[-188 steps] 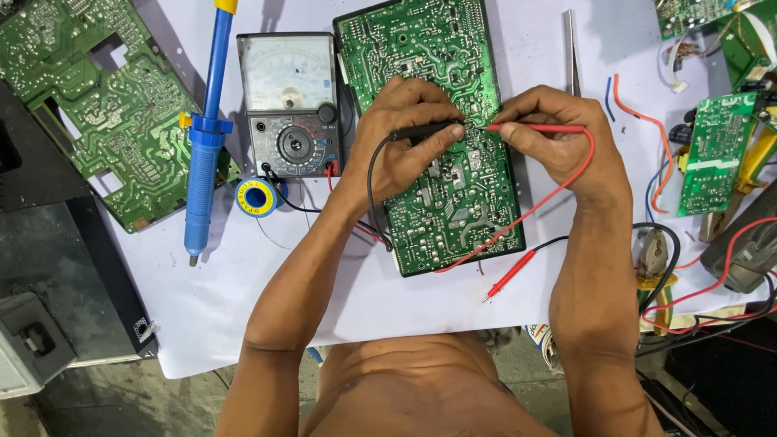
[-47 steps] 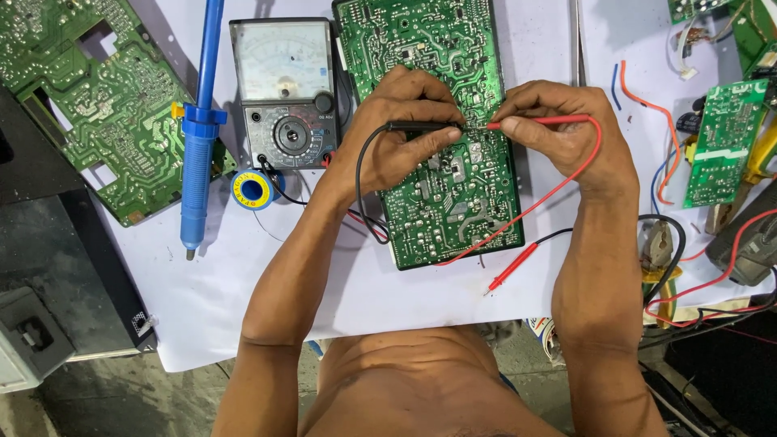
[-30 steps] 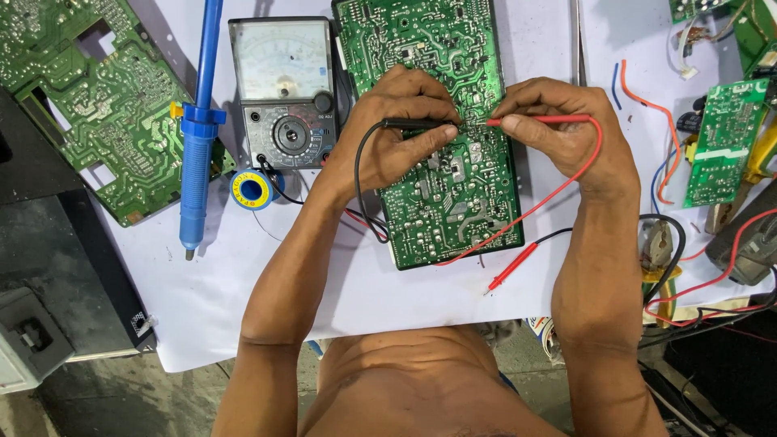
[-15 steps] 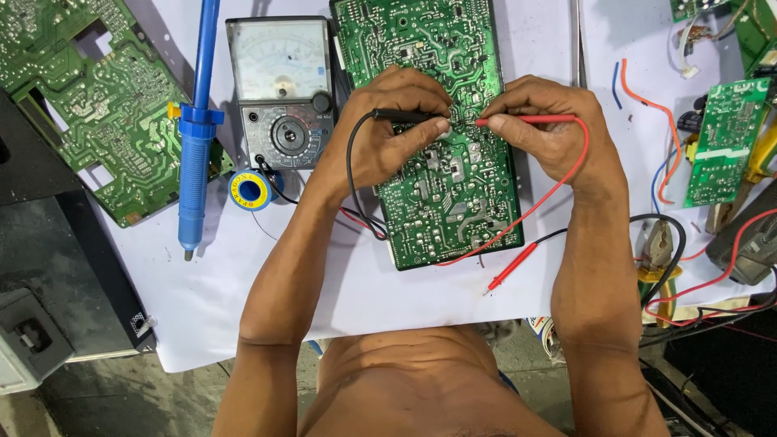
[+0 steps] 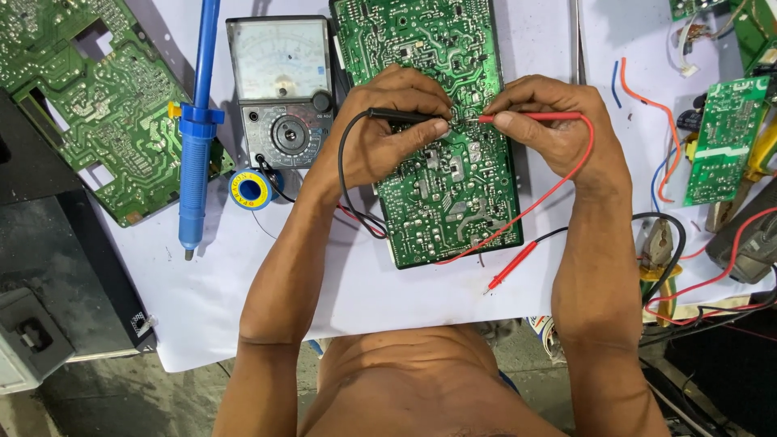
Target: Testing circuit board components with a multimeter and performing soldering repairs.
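Covering the bench [image 5: 453, 307] is a white sheet, and on it lie four green circuit boards: a large one [image 5: 73, 105] at the left, the central board [image 5: 437, 186] under both hands, and two smaller ones [image 5: 720, 137] at the right edge. One analogue multimeter [image 5: 283, 89] sits between the two big boards, one blue desoldering pump [image 5: 197, 129] beside it, one small solder reel [image 5: 248, 188] below. The left hand [image 5: 380, 133] is curled, pinching the black probe [image 5: 401, 116]; the right hand [image 5: 554, 121] pinches the red probe [image 5: 526, 117]. Both tips meet close together on the central board. A second red probe [image 5: 510, 267] lies loose near the board's lower corner.
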